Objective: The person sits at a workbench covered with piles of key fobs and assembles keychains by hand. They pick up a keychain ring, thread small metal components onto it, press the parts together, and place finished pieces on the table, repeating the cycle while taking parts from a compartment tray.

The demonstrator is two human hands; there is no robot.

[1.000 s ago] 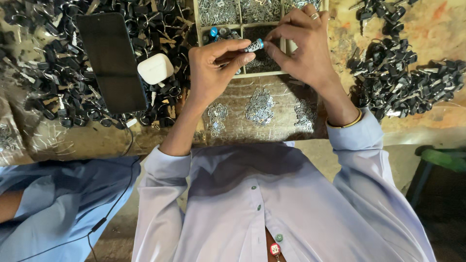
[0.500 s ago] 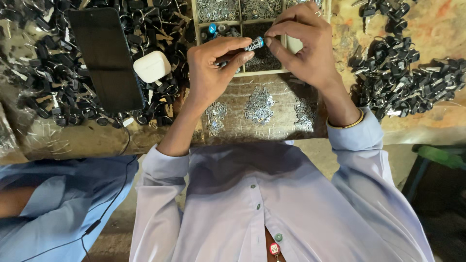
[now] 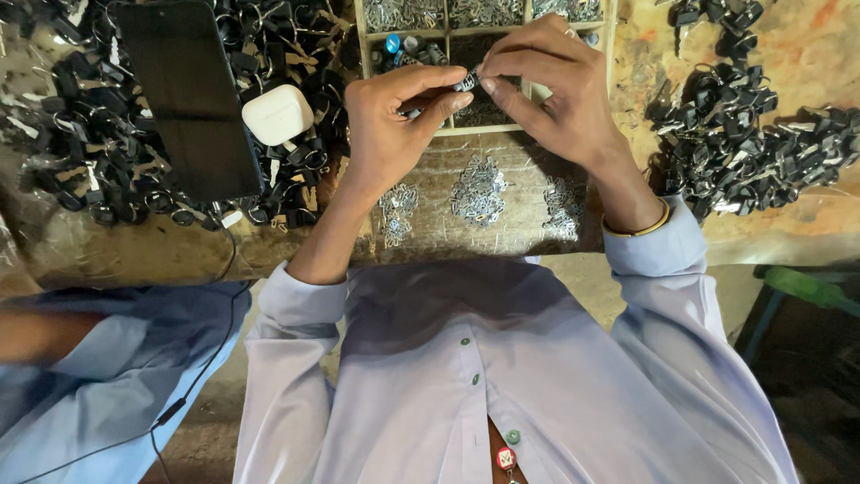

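Our left hand [image 3: 394,121] is closed in a pinch, thumb and forefinger pressed on the near end of a small dark key part [image 3: 465,82], and our right hand [image 3: 548,85] is closed on its far end, fingertips bunched over it, so the two hands meet at the piece. The part is held in the air between them, above the divided tray [image 3: 484,131]; its long axis runs roughly from hand to hand, tilted a little so that the end at our right hand sits further from us. Which end is the head we cannot tell, since the fingers hide most of it. Directly under the hands the tray's compartments hold small metal pieces, and one beside our left thumb holds a few blue-capped bits [image 3: 392,43]. Just nearer to us than the hands, three small heaps of silvery metal parts [image 3: 479,190] lie on the worktop [image 3: 134,255]. Out beyond our left hand sits a white earbud case [image 3: 278,114], touching a dark phone [image 3: 188,94], both resting on a spread of black key heads [image 3: 81,134]. Beyond our right hand lies another pile of black key heads [image 3: 752,143], well apart from the tray. A gold bangle [image 3: 638,229] circles our right wrist.
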